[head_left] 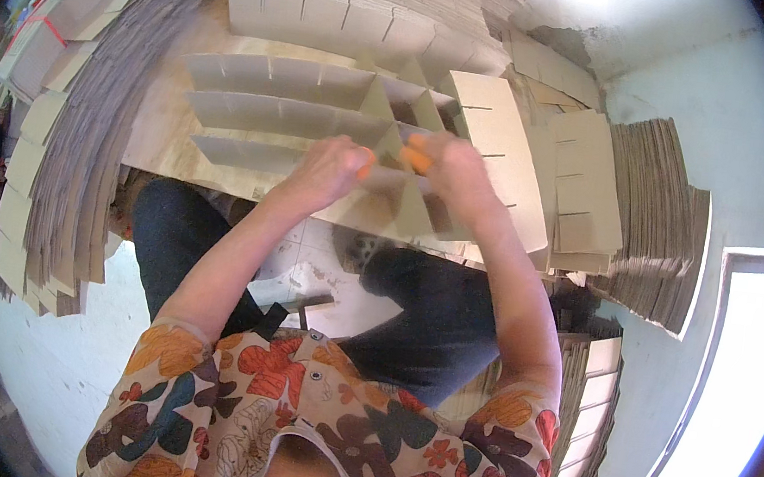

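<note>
Slotted cardboard strips stand on edge on the table, forming a partly assembled divider grid. Long strips (274,115) run left to right, and shorter cross strips (379,100) pass through their right part. My left hand (326,169) is closed at the near side of the grid, fingertips on the cardboard. Beside it, slightly blurred, my right hand (452,170) has its fingers curled over a cross strip near the grid's right end. Orange covers are on fingers of both hands. The hands hide part of the near strips and the exact grip.
Flat slotted cardboard pieces (494,143) lie right of the grid. A long row of strips (349,19) stands behind it. Tall cardboard stacks rise at the left (86,133) and right (655,211). My knees are under the near edge of the wooden table (155,136).
</note>
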Available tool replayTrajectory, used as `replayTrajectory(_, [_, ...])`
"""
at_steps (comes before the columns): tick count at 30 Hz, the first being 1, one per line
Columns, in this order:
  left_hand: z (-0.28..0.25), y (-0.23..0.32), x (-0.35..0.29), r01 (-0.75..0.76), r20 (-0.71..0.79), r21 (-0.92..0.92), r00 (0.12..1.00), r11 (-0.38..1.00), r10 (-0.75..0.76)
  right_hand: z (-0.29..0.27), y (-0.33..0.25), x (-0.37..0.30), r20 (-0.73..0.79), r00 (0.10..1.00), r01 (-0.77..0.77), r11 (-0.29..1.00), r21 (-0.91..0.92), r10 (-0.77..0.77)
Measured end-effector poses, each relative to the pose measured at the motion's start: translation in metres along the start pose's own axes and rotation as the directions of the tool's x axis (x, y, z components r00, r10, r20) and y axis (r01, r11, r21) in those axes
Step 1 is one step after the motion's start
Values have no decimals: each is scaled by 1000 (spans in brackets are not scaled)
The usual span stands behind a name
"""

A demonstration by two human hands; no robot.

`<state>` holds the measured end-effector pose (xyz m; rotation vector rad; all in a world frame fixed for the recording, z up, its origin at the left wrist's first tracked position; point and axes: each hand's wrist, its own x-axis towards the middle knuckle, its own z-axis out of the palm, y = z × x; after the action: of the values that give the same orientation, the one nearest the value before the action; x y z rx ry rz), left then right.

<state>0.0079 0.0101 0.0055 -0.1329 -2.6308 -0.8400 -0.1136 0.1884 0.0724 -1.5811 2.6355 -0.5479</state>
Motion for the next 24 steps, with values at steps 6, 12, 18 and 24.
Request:
replayTrajectory(6, [-28, 10, -10, -83, -205, 25, 975, 996, 86, -51, 88, -69, -467, 819, -547, 701, -458, 334])
replayTrajectory(12, [-37, -5, -24, -27, -190, 89, 981, 996, 43, -53, 140, -118, -92, 632, -756, 639, 145, 769])
replayTrajectory(18, [-43, -2, -30, 32, -190, 114, 982, 993, -10, -67, 131, -123, 50, 547, -699, 422, 577, 836])
replayTrajectory(24, [-44, -5, -32, 12, -241, 115, 970, 993, 16, -72, 130, -134, -176, 528, -525, 482, 702, 831])
